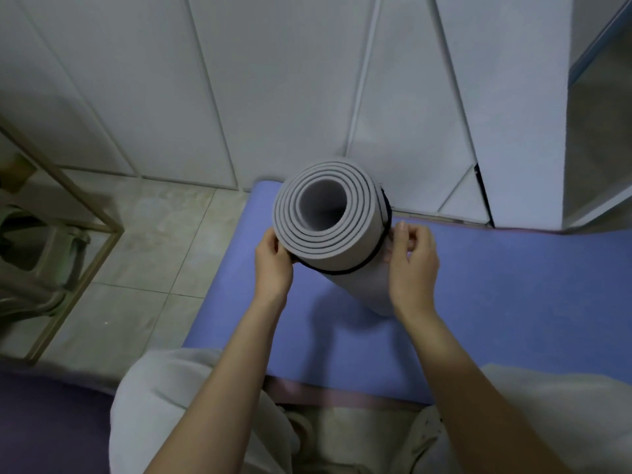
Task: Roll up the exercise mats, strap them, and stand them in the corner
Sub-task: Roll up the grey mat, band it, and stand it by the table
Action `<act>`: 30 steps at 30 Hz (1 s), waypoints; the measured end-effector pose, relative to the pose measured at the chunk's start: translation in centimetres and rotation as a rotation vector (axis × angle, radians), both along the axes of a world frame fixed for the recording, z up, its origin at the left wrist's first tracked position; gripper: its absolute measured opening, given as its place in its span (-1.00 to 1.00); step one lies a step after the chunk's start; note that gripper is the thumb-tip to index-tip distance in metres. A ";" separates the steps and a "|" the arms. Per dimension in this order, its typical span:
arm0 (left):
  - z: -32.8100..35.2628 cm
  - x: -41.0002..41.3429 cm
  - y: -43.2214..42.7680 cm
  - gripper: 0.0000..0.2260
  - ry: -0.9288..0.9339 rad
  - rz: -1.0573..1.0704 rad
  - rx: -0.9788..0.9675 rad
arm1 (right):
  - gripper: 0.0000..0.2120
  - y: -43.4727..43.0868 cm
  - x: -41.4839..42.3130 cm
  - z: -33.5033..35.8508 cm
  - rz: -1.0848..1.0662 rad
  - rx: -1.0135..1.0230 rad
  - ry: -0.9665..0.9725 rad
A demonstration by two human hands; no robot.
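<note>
Head view: strapping, not rolling. Holding the grey roll [325, 239] upright on its end on the blue mat [513, 285], just in front of the white panelled wall [273, 97] and apart from it. Gripping the roll's left side with the left hand [273, 265], fingers going round behind and thumb lying at the front, right at the black strap [342, 271]. Curling the right hand [413, 261] against the roll's right edge and, as far as the bent fingers show, pinching the strap there. Circling the roll near its upper end with that strap; not showing any buckle or fastening clearly, so not possible to say whether closed or only being drawn snug.

Judging the stage: one mat rolled and being strapped, the blue mat lying flat and unrolled underneath, so well short of the end.

Calling next for snugging and fastening the strap without letting the coils spring loose, then lifting the roll off the blue mat and standing it in the angle where the wall meets the white cabinet [513, 114] behind and to the right, which is probably the corner meant.

Sitting off to the left on the tiled floor [154, 251]: a thin metal frame [85, 213] with a stool [34, 254] inside it.
</note>
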State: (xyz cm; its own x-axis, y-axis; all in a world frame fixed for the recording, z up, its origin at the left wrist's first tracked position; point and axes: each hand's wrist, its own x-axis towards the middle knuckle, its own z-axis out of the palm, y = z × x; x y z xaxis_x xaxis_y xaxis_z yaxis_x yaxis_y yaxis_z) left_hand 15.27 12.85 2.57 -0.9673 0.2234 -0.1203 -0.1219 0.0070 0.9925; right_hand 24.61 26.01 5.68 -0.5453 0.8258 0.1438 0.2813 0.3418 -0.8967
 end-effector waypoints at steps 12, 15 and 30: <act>0.1 -1.4 -0.3 -0.77 0.135 -0.129 -0.234 | -0.79 2.7 1.2 3.1 0.138 -0.011 -0.072; 1.6 -1.0 -0.1 -0.83 0.060 -0.167 -0.115 | -0.90 2.7 1.2 4.0 0.119 -0.006 -0.064; 6.7 -1.7 -1.0 -0.34 0.458 -0.215 -0.462 | -0.92 0.1 0.5 5.1 0.309 0.094 -0.371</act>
